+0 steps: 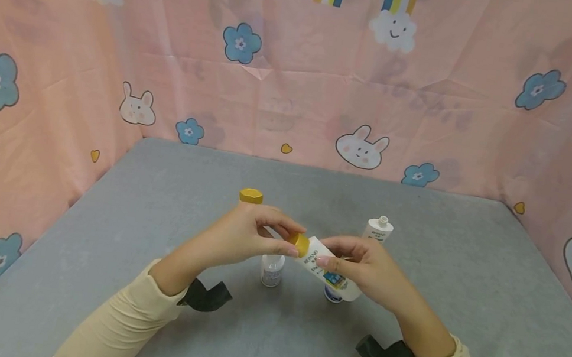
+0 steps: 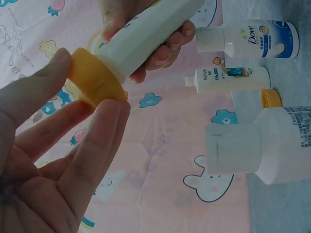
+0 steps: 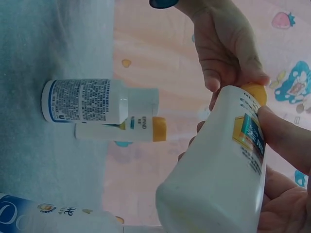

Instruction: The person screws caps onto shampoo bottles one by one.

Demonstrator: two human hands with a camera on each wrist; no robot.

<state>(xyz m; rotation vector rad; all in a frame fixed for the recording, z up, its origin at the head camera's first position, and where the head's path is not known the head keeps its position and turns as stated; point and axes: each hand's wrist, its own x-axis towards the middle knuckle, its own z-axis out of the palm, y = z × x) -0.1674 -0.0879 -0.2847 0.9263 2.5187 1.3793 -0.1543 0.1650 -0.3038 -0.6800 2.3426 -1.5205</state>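
Note:
A white bottle with a yellow cap is held tilted above the table. My left hand pinches the cap between thumb and fingertips, as the left wrist view shows. Around the bottle's body my right hand grips, thumb beside the label in the right wrist view. The cap sits at the bottle's neck; whether it is tight or loose I cannot tell. Behind my right hand stands a similar white bottle without a cap. A separate yellow cap lies on the table near it.
A Dove bottle stands below my right hand, mostly hidden in the head view. Another white bottle with a pale cap stands under my left hand. Farther back is a bottle with a yellow cap. Pink patterned cloth walls the grey table.

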